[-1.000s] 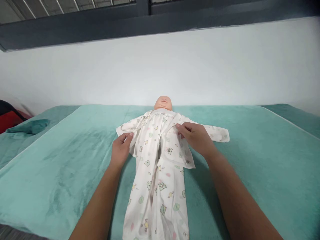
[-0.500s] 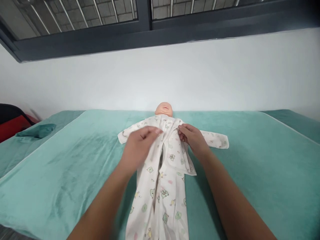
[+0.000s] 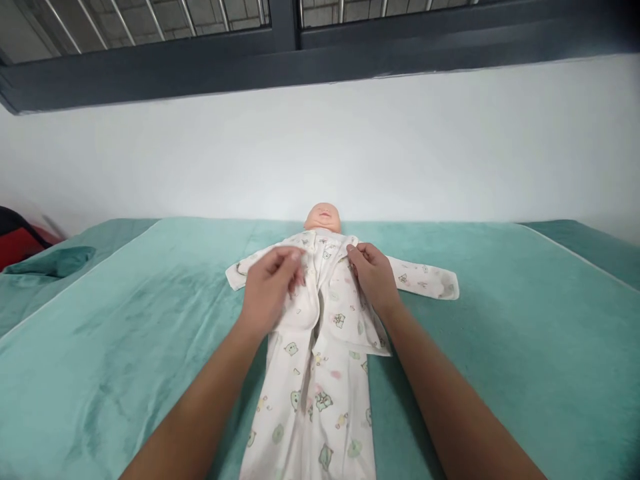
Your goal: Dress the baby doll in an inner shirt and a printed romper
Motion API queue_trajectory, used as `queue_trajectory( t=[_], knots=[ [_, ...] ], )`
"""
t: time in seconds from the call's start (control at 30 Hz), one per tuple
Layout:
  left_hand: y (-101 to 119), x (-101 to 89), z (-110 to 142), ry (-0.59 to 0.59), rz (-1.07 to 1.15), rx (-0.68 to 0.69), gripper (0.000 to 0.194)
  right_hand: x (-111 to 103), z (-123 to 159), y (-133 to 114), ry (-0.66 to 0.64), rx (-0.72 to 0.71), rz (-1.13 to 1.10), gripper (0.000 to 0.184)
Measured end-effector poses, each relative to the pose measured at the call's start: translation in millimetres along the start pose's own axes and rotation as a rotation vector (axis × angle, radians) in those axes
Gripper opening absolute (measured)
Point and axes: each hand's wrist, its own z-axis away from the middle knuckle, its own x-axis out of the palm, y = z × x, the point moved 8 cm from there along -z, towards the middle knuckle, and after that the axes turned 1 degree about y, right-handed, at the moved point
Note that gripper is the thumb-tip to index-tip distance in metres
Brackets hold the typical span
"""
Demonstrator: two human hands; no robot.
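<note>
A baby doll [image 3: 324, 217] lies on its back, dressed in a white baby shirt [image 3: 346, 300] and trousers [image 3: 320, 413] printed with small animals. Both front panels of the shirt hang loose, parted down the middle. My left hand [image 3: 273, 283] pinches the edge of the panel on the left side of the chest. My right hand [image 3: 373, 273] has thumb and fingers closed on the panel on the right, near the collar. The doll's two sleeves stretch out sideways on the bed, and the trouser legs run toward me.
The doll rests on a teal bed cover [image 3: 500, 373]. Behind it rises a white wall [image 3: 450, 147] with a dark window frame [image 3: 295, 63] above. A teal cushion or folded cloth [image 3: 55, 261] and a red and black item [image 3: 17, 243] are at the far left.
My left hand has moved slightly left, and the left shirt panel now shows folded forward beneath it. My right hand stays on its panel. The view has shifted a little.
</note>
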Motion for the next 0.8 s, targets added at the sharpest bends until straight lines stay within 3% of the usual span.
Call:
queue_trajectory(
  t=[0.07,0.13,0.3,0.43,0.6,0.8],
  knots=[
    [-8.8,-3.3,-30.4,0.105,-0.021,-0.012,0.023,1.2,0.2,-0.2,0.004,0.006,0.013,0.032],
    [-15.5,4.2,-59.0,0.119,-0.121,-0.018,0.023,3.0,-0.2,2.0,-0.007,0.026,0.002,0.029],
    [-17.1,44.7,-98.4,-0.095,-0.482,0.019,0.020,6.2,-0.3,9.4,-0.002,0.074,-0.055,0.024],
    [-15.0,53.1,-102.4,-0.141,-0.631,0.024,0.019,8.1,1.8,11.2,0.022,0.096,-0.085,0.025],
    [-11.7,49.9,-94.7,-0.187,-0.644,0.045,0.018,5.9,-4.4,14.8,0.043,0.091,-0.088,0.035],
    [-10.0,40.5,-90.9,-0.121,-0.443,0.035,0.009,12.8,-27.6,1.5,0.044,0.064,-0.043,0.038]
  ],
)
